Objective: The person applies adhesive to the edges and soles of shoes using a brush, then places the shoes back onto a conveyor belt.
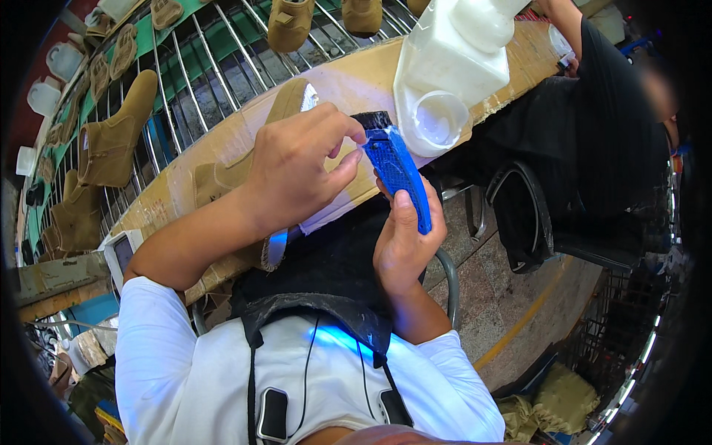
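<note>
In my right hand (408,237) is a brush (398,174) with a blue textured handle and dark bristles, tilted with the bristle end up and away from me. Whitish residue shows where the handle meets the bristles. My left hand (297,159) comes in from the left with bent fingers, its index fingertip and thumb at the brush's upper left edge. Whether something small is between them cannot be seen. Partly hidden behind that hand, a tan boot (285,102) with pale lining lies on the cardboard-covered bench (178,182). More tan material (213,180) lies beside my left forearm.
A white plastic container (454,70) with a round cup (439,119) stands just beyond the brush. Behind the bench runs a metal-bar rack (222,63) holding several tan boots (122,137). At the right sits another person (593,119) in dark clothing, near a dark chair (523,215).
</note>
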Tool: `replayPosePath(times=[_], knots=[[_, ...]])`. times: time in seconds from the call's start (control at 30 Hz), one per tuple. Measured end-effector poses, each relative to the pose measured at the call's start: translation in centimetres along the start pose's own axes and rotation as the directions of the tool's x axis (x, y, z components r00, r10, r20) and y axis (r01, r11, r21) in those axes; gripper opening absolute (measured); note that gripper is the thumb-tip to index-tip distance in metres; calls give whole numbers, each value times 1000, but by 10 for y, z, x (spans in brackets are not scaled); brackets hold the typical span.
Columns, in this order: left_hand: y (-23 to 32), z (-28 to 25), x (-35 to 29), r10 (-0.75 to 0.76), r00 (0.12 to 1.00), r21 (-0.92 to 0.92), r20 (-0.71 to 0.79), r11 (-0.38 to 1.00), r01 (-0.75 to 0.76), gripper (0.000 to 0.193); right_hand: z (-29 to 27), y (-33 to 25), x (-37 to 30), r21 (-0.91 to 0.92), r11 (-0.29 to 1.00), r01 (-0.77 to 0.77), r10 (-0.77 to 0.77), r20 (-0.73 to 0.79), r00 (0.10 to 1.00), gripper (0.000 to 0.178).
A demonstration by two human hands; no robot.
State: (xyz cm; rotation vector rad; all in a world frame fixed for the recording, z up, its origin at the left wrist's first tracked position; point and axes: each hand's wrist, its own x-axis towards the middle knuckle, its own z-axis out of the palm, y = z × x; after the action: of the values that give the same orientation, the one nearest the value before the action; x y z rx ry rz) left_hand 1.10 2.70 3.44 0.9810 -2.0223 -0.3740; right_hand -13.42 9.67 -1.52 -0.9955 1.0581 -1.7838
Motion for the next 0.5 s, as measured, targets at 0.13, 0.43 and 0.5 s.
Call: replayPosePath(times=[0.13,0.43,0.5], knots=[[-3,-2,-2,61,998,28,-3,998,-61,18,0,1,-2,3,1000,5,-5,6,1000,24],[-1,-14,-6,-204,971,-203,127,952,227,13,2,1,-10,-102,993,55,-53,25,998,24],[2,-20,-6,-343,914,-341,217,850,400,12,2,1,-10,-164,980,113,-107,45,993,24]])
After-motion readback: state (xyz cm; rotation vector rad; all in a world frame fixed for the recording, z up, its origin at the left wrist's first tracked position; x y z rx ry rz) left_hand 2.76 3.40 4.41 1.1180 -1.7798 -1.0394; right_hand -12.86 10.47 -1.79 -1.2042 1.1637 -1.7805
